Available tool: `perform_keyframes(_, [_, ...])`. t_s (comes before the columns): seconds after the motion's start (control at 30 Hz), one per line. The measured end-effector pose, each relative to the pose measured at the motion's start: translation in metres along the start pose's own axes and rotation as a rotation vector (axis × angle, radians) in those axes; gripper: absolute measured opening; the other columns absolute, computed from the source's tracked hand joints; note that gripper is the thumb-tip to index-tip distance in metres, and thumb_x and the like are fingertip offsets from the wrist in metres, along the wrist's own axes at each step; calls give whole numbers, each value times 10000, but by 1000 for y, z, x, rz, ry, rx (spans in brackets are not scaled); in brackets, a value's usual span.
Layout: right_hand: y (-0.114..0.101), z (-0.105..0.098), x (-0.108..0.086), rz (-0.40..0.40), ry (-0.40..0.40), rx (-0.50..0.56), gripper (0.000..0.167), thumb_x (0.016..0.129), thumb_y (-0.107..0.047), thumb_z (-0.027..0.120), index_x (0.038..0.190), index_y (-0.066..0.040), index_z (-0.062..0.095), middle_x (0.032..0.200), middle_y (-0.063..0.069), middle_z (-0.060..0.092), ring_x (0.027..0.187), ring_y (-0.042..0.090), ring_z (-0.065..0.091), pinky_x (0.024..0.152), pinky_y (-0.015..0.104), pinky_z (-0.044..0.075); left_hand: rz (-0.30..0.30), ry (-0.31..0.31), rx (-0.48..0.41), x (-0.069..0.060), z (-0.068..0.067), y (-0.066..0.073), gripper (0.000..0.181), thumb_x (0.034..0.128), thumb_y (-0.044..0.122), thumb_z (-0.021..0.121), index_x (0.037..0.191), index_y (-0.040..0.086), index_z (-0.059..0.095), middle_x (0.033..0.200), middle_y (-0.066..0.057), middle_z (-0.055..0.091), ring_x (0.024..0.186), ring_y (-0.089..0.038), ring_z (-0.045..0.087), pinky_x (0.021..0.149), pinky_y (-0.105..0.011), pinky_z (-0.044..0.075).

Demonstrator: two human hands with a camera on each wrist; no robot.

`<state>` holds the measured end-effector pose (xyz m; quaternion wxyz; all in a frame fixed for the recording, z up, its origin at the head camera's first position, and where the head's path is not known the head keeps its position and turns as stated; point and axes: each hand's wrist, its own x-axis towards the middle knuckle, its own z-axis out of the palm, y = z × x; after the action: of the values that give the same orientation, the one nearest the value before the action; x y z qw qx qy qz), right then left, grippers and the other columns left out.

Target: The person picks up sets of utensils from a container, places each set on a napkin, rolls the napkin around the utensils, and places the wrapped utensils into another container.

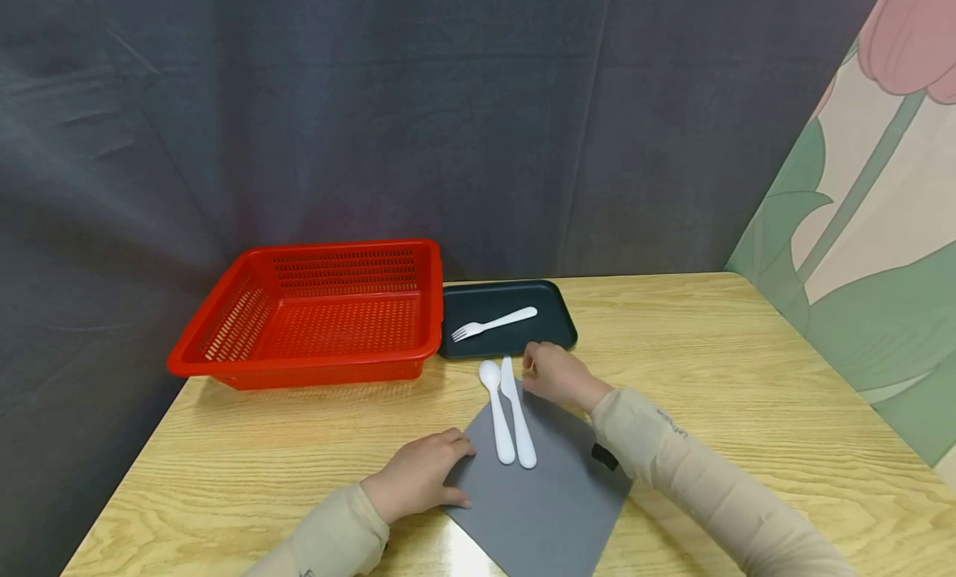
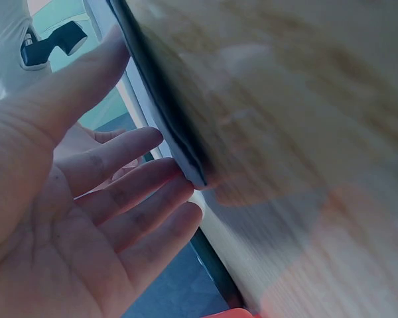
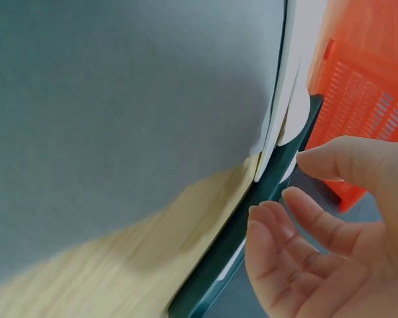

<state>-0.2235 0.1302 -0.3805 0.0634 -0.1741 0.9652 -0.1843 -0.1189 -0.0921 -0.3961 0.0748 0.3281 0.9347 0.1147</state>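
Note:
A grey square cloth (image 1: 553,510) lies on the table, turned with one corner pointing away. On its far part a white spoon (image 1: 501,423) and a white knife (image 1: 521,423) lie side by side, spoon bowl and blade tip reaching past the corner. My left hand (image 1: 418,477) is at the cloth's left corner; in the left wrist view its extended fingertips touch the cloth edge. Beside the knife's blade is my right hand (image 1: 556,376), near the far corner. The right wrist view shows its fingers (image 3: 268,248) loosely bent, thumb apart, nothing between them.
Behind the cutlery stands a dark tray (image 1: 551,336) with a white fork (image 1: 496,322) in it. To its left sits a red plastic basket (image 1: 329,365), its right side against the tray. A dark curtain (image 1: 418,129) hangs behind the wooden table (image 1: 717,378).

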Motion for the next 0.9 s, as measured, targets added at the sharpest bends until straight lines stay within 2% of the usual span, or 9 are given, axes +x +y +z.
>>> perform_keyframes(0.37, [7, -1, 6, -7, 52, 17, 155, 769, -82, 607, 907, -14, 586, 738, 71, 520, 646, 173, 464, 536, 248, 365, 1, -1, 4, 0, 0, 0, 538, 694, 355, 801, 1119, 73, 628, 1101, -26, 612, 988, -145, 602, 852, -266, 507])
perform_keyframes(0.6, [12, -1, 11, 33, 51, 5, 135, 776, -83, 601, 897, -28, 581, 758, 72, 527, 660, 179, 471, 541, 252, 369, 2, 5, 4, -1, -1, 1, 541, 694, 349, 801, 1125, 70, 628, 1109, -33, 614, 1002, -156, 604, 858, -272, 507])
perform_keyframes(0.9, [15, -3, 15, 31, 68, 6, 119, 774, -75, 605, 881, -30, 581, 791, 84, 550, 691, 186, 491, 580, 263, 410, 1, 4, 5, 0, 0, 0, 540, 695, 354, 800, 1123, 73, 628, 1103, -31, 613, 995, -155, 604, 857, -274, 507])
